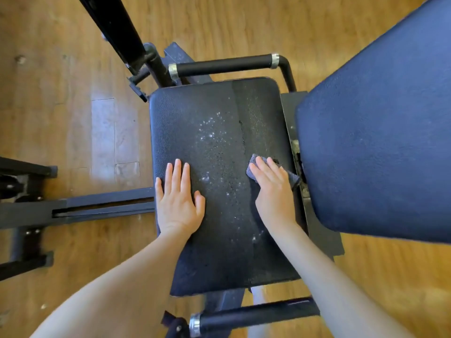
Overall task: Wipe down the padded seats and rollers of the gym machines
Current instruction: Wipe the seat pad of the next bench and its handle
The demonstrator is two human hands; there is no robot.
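The left hand (179, 200) lies flat on the seat (219, 181), fingers straight and together, near the seat's left edge. The right hand (273, 191) presses a grey cloth (253, 164) onto the seat's right side with straight fingers, just beside the gap before the blue backrest (375, 142). White droplets (210, 132) speckle the seat between the hands, and black handles (224, 65) flank the seat over the wood floor (73, 93).

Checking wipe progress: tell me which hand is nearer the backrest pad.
Right. The right hand presses the cloth on the seat edge beside the backrest pad; the left hand lies flat on the seat's far side.
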